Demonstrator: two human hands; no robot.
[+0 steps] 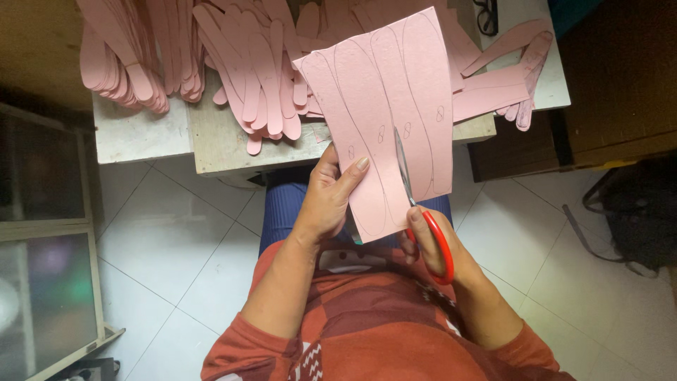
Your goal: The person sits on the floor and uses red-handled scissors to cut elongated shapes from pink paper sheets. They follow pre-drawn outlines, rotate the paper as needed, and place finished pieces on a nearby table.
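Note:
My left hand (328,197) grips the lower left part of a pink cardboard sheet (384,92), thumb on its front. The sheet carries several pencilled insole outlines and is held up over my lap. In my right hand (430,247) are red-handled scissors (423,212), fingers through the loops. Their blades point up into the sheet along one drawn line, near its lower right.
A low pale table (211,144) ahead holds heaps of cut pink insole shapes (254,63), more strips lying at the right (515,70). White tiled floor (176,240) surrounds me. A glass-fronted cabinet (42,233) stands left, a dark bag (635,212) right.

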